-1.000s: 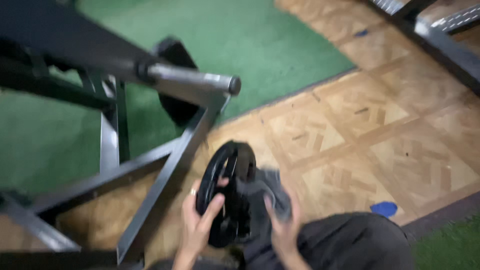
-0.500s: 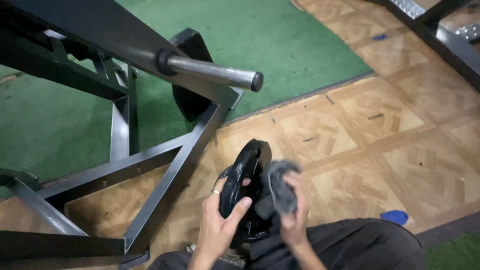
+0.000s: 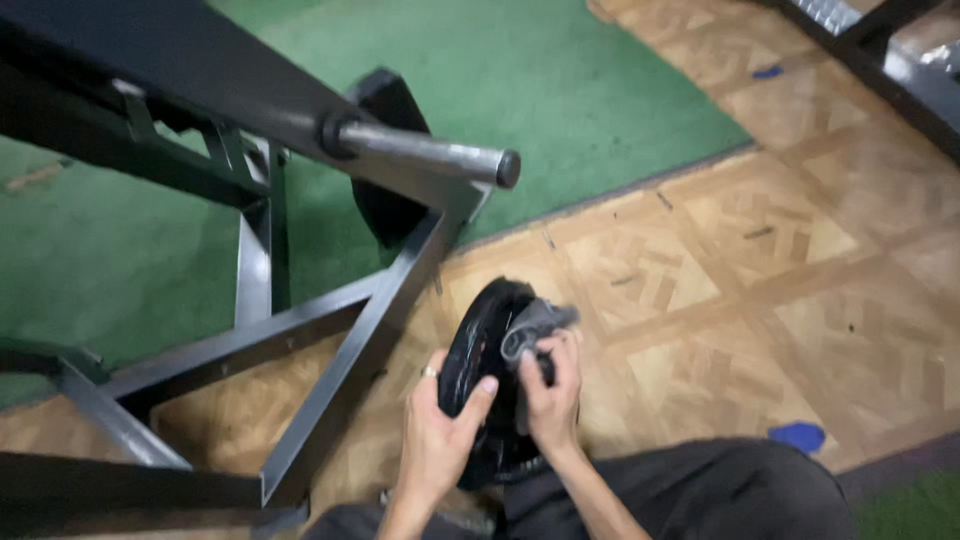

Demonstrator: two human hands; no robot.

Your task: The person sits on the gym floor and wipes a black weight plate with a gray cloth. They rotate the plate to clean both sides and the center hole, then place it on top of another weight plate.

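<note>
A black round weight plate [image 3: 478, 352] stands on its edge on the wooden floor in front of my knees. My left hand [image 3: 440, 438] grips its near rim, thumb over the top, with a ring on one finger. My right hand [image 3: 552, 388] presses a grey cloth [image 3: 533, 324] against the plate's right face. Above and to the left, a steel loading peg [image 3: 425, 151] sticks out bare from a black gym machine frame [image 3: 330, 350].
A green mat [image 3: 560, 90] covers the floor behind the wooden parquet [image 3: 760, 290]. Another dark metal frame [image 3: 900, 60] runs across the top right. A small blue object [image 3: 798, 436] lies on the floor by my right leg, which wears dark trousers [image 3: 700, 495].
The view has shifted up, so the peg and frame sit higher. My right hand has moved the cloth up toward the plate's top edge; my left hand keeps hold of the rim.
</note>
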